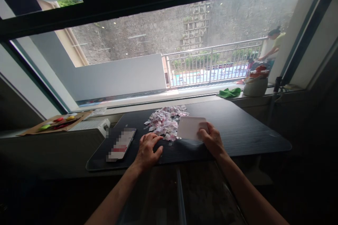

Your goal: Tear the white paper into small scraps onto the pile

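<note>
A heap of small torn paper scraps [165, 121], whitish and pinkish, lies on the dark table [237, 126]. My right hand [210, 137] grips a pale, flat rectangular scraper [188, 127] by its right end, thumb on the near face. The scraper stands tilted at the heap's right edge, close to or touching the scraps. On the other side, my left hand [149, 149] rests palm down at the heap's near left edge, thumb apart from the fingers. Its fingertips reach the nearest scraps, and nothing shows in its grasp.
A phone [123, 144] lies left of the heap. Beyond the table, the sill holds a green cloth [229, 93] and a whitish container [255, 86]. A radiator [91, 125] stands at left beside brown paper [55, 123]. A person [276, 44] appears through the window.
</note>
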`<move>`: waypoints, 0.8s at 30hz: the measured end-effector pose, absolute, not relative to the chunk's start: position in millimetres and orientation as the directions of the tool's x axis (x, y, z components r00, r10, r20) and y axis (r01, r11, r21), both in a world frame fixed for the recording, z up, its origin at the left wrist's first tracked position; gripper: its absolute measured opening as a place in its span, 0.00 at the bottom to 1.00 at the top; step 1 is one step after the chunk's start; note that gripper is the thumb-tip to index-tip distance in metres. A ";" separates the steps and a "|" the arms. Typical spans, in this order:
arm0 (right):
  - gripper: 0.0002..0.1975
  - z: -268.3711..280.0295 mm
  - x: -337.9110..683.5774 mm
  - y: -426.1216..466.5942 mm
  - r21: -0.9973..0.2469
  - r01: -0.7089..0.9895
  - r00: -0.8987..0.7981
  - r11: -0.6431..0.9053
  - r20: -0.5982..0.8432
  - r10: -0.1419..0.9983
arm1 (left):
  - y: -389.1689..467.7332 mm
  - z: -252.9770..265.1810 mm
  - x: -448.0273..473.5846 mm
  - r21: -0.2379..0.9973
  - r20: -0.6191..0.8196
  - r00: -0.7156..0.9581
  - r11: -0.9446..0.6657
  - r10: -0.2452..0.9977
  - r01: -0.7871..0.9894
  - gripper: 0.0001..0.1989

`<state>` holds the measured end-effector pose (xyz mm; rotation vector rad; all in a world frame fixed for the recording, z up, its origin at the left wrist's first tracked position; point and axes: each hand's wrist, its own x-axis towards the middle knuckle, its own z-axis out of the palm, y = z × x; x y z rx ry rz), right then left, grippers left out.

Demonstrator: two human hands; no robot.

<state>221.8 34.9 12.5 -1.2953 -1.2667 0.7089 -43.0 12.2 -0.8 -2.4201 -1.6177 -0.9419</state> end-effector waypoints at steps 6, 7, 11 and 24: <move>0.12 9.1 223.9 35.9 -0.949 0.263 0.360 0.175 0.265 0.895 | 10.5 -0.1 -42.3 0.228 0.510 0.310 -0.474 0.802 0.851 0.17; 0.12 9.2 224.1 35.6 -0.949 0.266 0.362 0.171 0.262 0.894 | 10.7 -0.4 -42.2 0.229 0.510 0.310 -0.474 0.803 0.850 0.17; 0.10 10.8 223.8 33.7 -0.947 0.285 0.386 0.148 0.255 0.886 | 11.5 -1.5 -42.0 0.237 0.522 0.303 -0.477 0.797 0.846 0.16; 0.10 8.6 225.4 35.3 -0.971 0.175 0.369 0.165 0.220 0.903 | 10.3 1.2 -42.6 0.234 0.507 0.325 -0.490 0.799 0.840 0.16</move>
